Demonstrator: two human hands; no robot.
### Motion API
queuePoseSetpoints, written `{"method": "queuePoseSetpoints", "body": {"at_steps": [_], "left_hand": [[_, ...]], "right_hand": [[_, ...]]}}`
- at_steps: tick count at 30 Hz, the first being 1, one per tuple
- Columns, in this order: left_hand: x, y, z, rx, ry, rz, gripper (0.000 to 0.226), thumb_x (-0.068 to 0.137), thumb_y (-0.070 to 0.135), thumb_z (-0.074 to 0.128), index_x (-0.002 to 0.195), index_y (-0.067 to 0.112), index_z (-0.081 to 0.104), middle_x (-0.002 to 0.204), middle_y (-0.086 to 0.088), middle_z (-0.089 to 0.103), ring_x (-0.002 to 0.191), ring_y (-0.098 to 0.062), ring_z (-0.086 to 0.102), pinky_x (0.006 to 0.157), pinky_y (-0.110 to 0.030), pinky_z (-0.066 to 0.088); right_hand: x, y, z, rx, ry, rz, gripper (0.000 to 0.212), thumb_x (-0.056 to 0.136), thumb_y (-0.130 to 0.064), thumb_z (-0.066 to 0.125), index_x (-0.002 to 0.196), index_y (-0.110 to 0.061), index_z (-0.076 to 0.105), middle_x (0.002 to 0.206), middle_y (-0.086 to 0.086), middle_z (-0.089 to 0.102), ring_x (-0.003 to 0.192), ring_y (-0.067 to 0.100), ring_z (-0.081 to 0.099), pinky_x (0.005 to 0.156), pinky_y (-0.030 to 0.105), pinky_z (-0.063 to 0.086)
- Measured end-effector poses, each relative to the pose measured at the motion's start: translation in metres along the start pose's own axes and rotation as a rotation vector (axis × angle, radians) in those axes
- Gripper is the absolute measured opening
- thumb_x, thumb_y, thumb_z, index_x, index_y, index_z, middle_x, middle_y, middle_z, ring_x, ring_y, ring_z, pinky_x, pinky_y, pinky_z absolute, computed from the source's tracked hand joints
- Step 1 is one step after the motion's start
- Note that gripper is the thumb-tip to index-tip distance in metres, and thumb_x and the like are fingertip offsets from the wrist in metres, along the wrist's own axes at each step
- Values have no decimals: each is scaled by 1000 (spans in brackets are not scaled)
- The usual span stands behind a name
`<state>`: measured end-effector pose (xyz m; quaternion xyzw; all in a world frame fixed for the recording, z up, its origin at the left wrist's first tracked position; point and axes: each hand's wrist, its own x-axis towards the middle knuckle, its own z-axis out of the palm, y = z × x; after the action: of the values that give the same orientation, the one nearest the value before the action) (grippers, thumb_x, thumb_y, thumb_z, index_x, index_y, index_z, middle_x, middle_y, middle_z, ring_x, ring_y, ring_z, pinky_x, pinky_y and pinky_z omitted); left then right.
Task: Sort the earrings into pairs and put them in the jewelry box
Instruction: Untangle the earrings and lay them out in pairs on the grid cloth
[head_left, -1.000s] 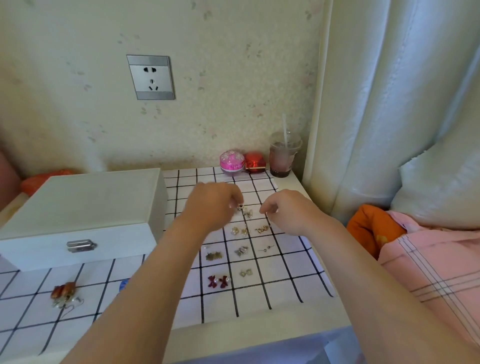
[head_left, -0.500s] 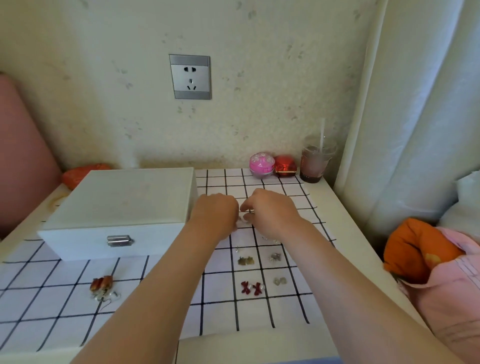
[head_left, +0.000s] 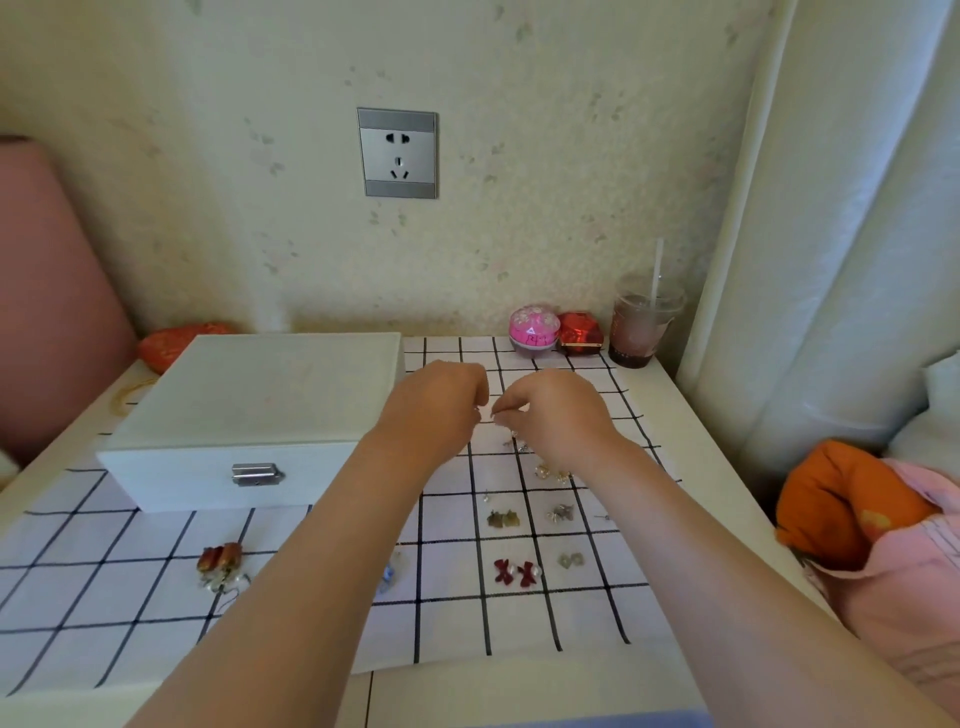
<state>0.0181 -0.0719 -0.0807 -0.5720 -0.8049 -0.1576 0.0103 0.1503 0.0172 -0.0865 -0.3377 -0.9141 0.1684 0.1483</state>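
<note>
The white jewelry box (head_left: 249, 415) stands closed at the left, its metal latch (head_left: 256, 474) facing me. Earrings lie in pairs on the checked cloth (head_left: 452, 623): red bows (head_left: 514, 571), olive ones (head_left: 503, 518), silver ones (head_left: 560, 513), pale ones (head_left: 570, 559), gold ones (head_left: 553, 473). A red-brown dangling pair (head_left: 221, 558) lies further left. My left hand (head_left: 436, 405) and my right hand (head_left: 558, 410) hover close together above the cloth, right of the box. Each pinches something tiny at its fingertips, apparently a small earring. More small earrings (head_left: 514, 444) lie under my right hand.
A pink round tin (head_left: 535, 330), a red box (head_left: 579, 332) and a plastic cup with a straw (head_left: 641, 327) stand against the wall at the back right. A red pouch (head_left: 176, 343) lies behind the box. Bedding and an orange cloth (head_left: 841, 504) lie past the table's right edge.
My head has turned left, so the scene has shifted right in view. My hands met above the cloth half a second ago and have since drawn slightly apart.
</note>
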Motion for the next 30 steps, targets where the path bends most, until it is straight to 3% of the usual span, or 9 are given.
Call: {"method": "queuePoseSetpoints", "body": {"at_steps": [5, 7, 10, 13, 16, 19, 22, 27, 30], "left_hand": [[-14, 5, -12, -128, 30, 68, 16, 94, 22, 58, 109, 25, 65, 102, 6, 62, 91, -12, 58, 79, -30, 51], [-23, 7, -21, -146, 36, 97, 13, 95, 29, 60, 106, 26, 66, 99, 8, 65, 84, -9, 57, 76, -29, 50], [-44, 4, -32, -146, 70, 125, 14, 94, 33, 62, 107, 29, 65, 96, 15, 67, 74, -4, 54, 69, -26, 49], [-72, -1, -40, -187, 81, 116, 9, 90, 35, 68, 99, 35, 67, 83, 23, 62, 68, -1, 56, 66, -24, 48], [-97, -7, -44, -239, 44, 101, 7, 84, 39, 74, 88, 38, 69, 74, 25, 61, 69, 0, 60, 66, -22, 50], [-114, -15, -41, -215, -53, 87, 7, 84, 37, 75, 89, 37, 71, 75, 24, 62, 75, 0, 62, 71, -20, 51], [-127, -22, -31, -170, -140, 107, 5, 85, 34, 74, 90, 35, 75, 82, 21, 66, 81, -2, 62, 75, -25, 53], [-138, -26, -21, -183, -64, 256, 10, 79, 33, 80, 86, 38, 77, 86, 17, 67, 83, -5, 54, 71, -27, 48], [-140, -26, -14, -123, -88, 279, 10, 80, 35, 79, 88, 40, 77, 82, 17, 66, 77, -1, 48, 70, -23, 44]], "right_hand": [[-12, 0, -12, 462, 24, 112, 9, 85, -22, 76, 86, -31, 77, 85, -14, 73, 69, -1, 66, 64, 22, 52], [-22, -2, -15, 560, -3, 112, 9, 86, -19, 76, 90, -27, 75, 89, -8, 72, 53, -3, 60, 51, 17, 47], [-37, -8, -17, 622, -63, 79, 13, 90, -16, 72, 93, -28, 73, 92, -2, 71, 43, 0, 53, 48, 21, 46], [-52, -16, -15, 584, -106, 14, 14, 91, -16, 70, 93, -29, 76, 83, -6, 69, 44, -4, 50, 53, 18, 42], [-66, -28, -12, 533, -220, -27, 12, 88, -15, 73, 90, -26, 79, 76, -12, 73, 56, -3, 60, 58, 13, 44], [-78, -35, -5, 443, -331, -38, 12, 86, -18, 77, 92, -29, 78, 85, -13, 75, 81, 0, 68, 74, 15, 51], [-89, -40, 2, 229, -341, -69, 14, 88, -25, 74, 101, -31, 76, 94, -13, 73, 87, 2, 67, 81, 24, 53], [-97, -49, 6, -1, -351, -210, 15, 92, -30, 69, 104, -34, 76, 102, -15, 73, 89, 4, 65, 77, 24, 50], [-95, -51, 9, -105, -309, -305, 13, 93, -32, 66, 101, -35, 76, 99, -16, 68, 90, 6, 59, 66, 22, 40]]}}
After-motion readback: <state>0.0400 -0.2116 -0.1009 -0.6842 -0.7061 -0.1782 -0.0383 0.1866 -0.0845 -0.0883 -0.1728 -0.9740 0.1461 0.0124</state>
